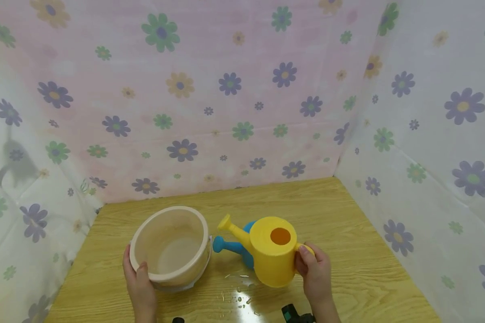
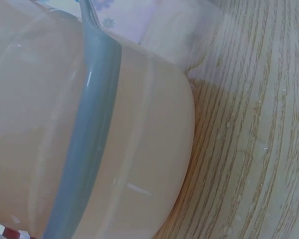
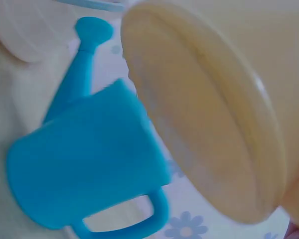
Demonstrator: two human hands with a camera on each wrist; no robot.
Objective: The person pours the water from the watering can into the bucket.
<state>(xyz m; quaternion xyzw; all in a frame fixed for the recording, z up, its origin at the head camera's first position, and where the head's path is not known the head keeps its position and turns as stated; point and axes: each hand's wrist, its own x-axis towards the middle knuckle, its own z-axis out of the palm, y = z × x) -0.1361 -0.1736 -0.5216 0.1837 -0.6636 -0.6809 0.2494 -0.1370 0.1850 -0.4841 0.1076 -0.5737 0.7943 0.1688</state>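
Note:
My left hand [image 1: 140, 282] grips the cream bucket [image 1: 186, 270] at its near left rim, thumb over the rim and fingers along the outside. In the left wrist view its grey-blue bail handle [image 2: 89, 124] hangs down against the wall. My right hand [image 1: 317, 269] holds a yellow watering can [image 1: 272, 267] by its handle, upright, its spout pointing left to the bucket. The right wrist view shows the yellow can's underside [image 3: 189, 109], raised off the table. Behind it stands a blue watering can [image 3: 89, 154], partly hidden in the head view, its spout beside the bucket.
Water drops [image 1: 240, 299] lie on the wood-grain table [image 1: 372, 269] between the bucket and my right hand. Black objects [image 1: 293, 314] show at the near edge. Flower-patterned sheets [image 1: 226, 112] enclose the back and both sides.

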